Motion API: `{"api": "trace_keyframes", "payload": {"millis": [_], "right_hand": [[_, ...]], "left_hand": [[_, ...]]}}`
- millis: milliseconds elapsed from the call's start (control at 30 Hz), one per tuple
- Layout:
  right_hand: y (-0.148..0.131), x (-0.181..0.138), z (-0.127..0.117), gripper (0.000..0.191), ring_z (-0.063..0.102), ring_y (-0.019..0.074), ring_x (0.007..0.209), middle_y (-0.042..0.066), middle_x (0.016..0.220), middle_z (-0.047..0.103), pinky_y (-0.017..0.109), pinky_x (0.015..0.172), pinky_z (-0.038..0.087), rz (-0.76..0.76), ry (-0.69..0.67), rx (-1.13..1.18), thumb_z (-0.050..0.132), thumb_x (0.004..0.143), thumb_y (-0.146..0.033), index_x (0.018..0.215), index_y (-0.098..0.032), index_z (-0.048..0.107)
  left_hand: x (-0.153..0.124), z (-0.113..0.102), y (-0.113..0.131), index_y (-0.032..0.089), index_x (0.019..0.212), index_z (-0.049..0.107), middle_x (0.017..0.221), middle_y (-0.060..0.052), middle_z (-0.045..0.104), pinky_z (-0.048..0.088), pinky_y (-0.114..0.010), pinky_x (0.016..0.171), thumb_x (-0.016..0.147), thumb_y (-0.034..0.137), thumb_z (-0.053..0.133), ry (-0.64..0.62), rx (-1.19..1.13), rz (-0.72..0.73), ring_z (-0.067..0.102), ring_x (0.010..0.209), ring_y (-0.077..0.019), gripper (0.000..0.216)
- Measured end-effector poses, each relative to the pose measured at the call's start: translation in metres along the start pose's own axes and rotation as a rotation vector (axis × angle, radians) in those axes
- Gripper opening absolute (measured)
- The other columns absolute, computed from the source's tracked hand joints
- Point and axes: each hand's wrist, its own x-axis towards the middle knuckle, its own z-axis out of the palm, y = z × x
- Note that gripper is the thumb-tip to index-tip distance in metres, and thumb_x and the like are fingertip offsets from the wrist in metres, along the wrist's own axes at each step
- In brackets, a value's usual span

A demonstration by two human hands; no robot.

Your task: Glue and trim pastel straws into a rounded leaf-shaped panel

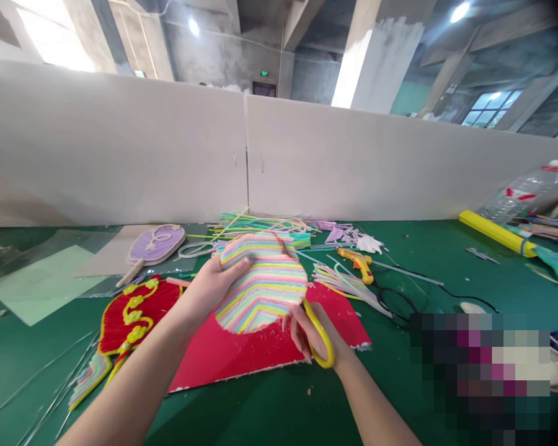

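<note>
My left hand grips a round panel of pastel-striped pipe cleaners by its left side, thumb lying across the front. At the panel's lower right edge, my right hand is closed around scissors with yellow handles; the blades are mostly hidden behind the panel. Below both hands lies a red board with scraps on it. Left of it rests a red fan-shaped piece with yellow flowers, partly behind my left forearm.
Bundles of pipe cleaners lie at the back by a white partition. An orange glue gun with a black cable sits to the right. A purple fan is at the left, a plastic bottle far right.
</note>
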Motion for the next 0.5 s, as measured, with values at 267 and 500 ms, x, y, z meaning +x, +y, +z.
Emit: {"api": "trace_keyframes", "payload": {"millis": [267,500], "right_hand": [[-0.0056,-0.001,0.0005,0.058,0.037,0.0047,0.023,-0.006,0.035,0.045,0.014,0.028,0.027,-0.002,-0.018,0.028,0.042,0.08,-0.07,0.067,-0.015,0.054],[0.0008,0.0025,-0.003,0.057,0.035,0.0037,0.024,-0.007,0.037,0.045,0.014,0.028,0.025,0.012,-0.075,0.129,0.044,0.079,-0.071,0.066,-0.016,0.053]], "left_hand": [[0.0035,-0.0014,-0.0002,0.012,0.101,0.068,0.08,-0.011,0.075,0.058,-0.026,0.061,0.079,0.032,0.067,-0.078,-0.159,-0.156,0.07,0.06,-0.0195,0.03],[0.0038,0.0051,-0.0012,0.013,0.102,0.068,0.079,-0.009,0.075,0.058,-0.027,0.061,0.081,0.031,0.065,-0.034,-0.127,-0.119,0.07,0.062,-0.0199,0.028]]}}
